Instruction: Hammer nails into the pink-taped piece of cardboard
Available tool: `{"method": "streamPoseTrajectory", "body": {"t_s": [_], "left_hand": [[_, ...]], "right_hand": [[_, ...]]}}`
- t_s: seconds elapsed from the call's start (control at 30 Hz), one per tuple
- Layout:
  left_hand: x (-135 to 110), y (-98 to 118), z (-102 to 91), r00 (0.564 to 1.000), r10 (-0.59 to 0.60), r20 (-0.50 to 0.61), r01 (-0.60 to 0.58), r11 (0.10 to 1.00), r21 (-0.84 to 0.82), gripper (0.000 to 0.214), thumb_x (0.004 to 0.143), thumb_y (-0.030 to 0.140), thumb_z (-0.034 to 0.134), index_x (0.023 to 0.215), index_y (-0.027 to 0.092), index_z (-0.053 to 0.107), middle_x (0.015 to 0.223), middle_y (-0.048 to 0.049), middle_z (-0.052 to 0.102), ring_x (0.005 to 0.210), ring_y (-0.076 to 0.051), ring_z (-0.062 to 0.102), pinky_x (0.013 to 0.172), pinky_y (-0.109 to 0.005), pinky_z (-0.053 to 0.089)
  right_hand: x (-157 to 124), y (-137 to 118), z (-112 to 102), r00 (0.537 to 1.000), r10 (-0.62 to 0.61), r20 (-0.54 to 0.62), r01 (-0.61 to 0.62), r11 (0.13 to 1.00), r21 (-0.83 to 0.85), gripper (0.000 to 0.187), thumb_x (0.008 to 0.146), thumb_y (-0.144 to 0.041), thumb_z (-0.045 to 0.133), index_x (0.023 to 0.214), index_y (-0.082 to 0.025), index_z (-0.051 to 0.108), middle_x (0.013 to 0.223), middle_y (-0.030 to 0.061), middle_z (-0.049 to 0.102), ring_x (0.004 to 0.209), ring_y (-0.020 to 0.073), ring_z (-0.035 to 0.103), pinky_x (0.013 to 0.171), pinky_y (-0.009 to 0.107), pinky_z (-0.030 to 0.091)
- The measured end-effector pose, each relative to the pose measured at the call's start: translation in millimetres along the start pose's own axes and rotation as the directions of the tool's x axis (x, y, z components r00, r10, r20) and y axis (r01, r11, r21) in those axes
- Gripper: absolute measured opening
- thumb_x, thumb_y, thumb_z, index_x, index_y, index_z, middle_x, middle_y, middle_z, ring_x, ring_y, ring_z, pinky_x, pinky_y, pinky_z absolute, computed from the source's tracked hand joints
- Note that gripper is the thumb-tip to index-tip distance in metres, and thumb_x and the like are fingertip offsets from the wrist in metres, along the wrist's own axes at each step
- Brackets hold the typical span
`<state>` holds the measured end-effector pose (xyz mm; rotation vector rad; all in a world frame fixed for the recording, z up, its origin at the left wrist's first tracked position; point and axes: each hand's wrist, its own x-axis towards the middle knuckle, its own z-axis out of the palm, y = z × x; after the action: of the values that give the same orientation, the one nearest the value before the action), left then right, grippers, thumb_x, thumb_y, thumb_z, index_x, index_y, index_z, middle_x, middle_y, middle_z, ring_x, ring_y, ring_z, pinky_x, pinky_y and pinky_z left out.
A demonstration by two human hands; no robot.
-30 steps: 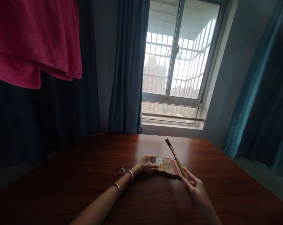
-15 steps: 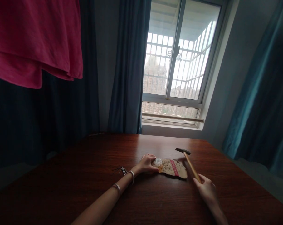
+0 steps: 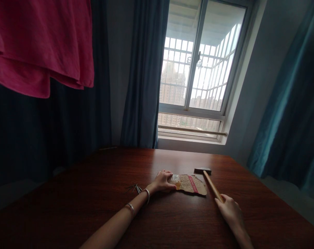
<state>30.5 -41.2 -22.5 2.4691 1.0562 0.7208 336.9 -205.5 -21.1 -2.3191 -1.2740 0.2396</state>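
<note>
At the lower centre of the frame, a flat tan piece with dark speckles, a pink-red band and a wavy near edge (image 3: 189, 184) lies on a glossy reddish-brown wooden table (image 3: 167, 221). The person's left hand (image 3: 164, 181) is at its left end, fingers bent and thumb along the near side; whether it grips or only steadies the piece cannot be told. Two silvery bracelets (image 3: 131, 207) circle that arm, and thin dark metal rods, nail-like (image 3: 137, 188), lie in a loose cluster just left of the wrist. At lower right, the right hand (image 3: 229, 208) is wrapped around the light wooden handle of a dark-headed hammer (image 3: 211, 183). The hammer slants toward upper left, its head beyond the speckled piece's far right corner, on or just above the tabletop. A deep pink cloth (image 3: 42, 48) hangs at upper left; blue curtains (image 3: 145, 76) flank a bright sliding window (image 3: 219, 20) at upper centre-right.
</note>
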Motion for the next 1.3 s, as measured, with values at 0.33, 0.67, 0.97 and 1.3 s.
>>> {"method": "streamPoseTrajectory", "body": {"t_s": [0.33,0.67,0.97,1.3], "left_hand": [[-1.0,0.0,-0.1,1.0,0.009,0.001,-0.009,1.0,0.008,0.066,0.053,0.061,0.07,0.104,0.021,0.066,0.112,-0.0063,0.061,0.102,-0.028,0.047,0.089,-0.032,0.033],[-0.5,0.1,-1.1,1.0,0.016,0.015,-0.017,0.999,0.044,0.068,0.054,0.064,0.068,0.106,0.021,0.065,0.11,-0.0056,0.062,0.101,-0.026,0.048,0.088,-0.03,0.034],[-0.2,-1.7,-7.2,1.0,-0.006,-0.001,0.006,1.0,0.024,0.066,0.053,0.061,0.07,0.105,0.021,0.065,0.111,-0.0066,0.062,0.102,-0.027,0.049,0.09,-0.032,0.035],[-2.6,2.2,-15.7,1.0,0.003,0.007,-0.003,1.0,0.005,0.061,0.054,0.059,0.071,0.103,0.022,0.065,0.108,-0.0067,0.063,0.103,-0.028,0.05,0.089,-0.032,0.036]], "right_hand": [[-19.5,-10.8,-0.4,0.994,-0.092,-0.063,0.071,0.958,-0.278,0.039,0.084,-0.036,0.039,0.113,-0.018,0.058,0.106,0.0147,0.06,0.093,0.028,0.061,0.071,0.035,0.045],[-18.9,-6.3,17.8,0.955,-0.235,-0.183,0.145,0.904,-0.403,0.038,0.087,-0.033,0.038,0.109,-0.011,0.059,0.098,0.0167,0.056,0.089,0.0292,0.056,0.074,0.037,0.044],[-1.0,-85.7,27.0,0.781,-0.586,-0.215,0.548,0.809,-0.211,0.028,0.086,-0.023,0.038,0.101,-0.019,0.062,0.101,0.0122,0.058,0.096,0.0237,0.053,0.083,0.031,0.041],[34.0,-133.8,82.7,0.748,-0.655,-0.108,0.639,0.755,-0.146,0.023,0.089,-0.027,0.038,0.084,-0.018,0.059,0.086,0.0063,0.06,0.079,0.0166,0.057,0.068,0.025,0.038]]}}
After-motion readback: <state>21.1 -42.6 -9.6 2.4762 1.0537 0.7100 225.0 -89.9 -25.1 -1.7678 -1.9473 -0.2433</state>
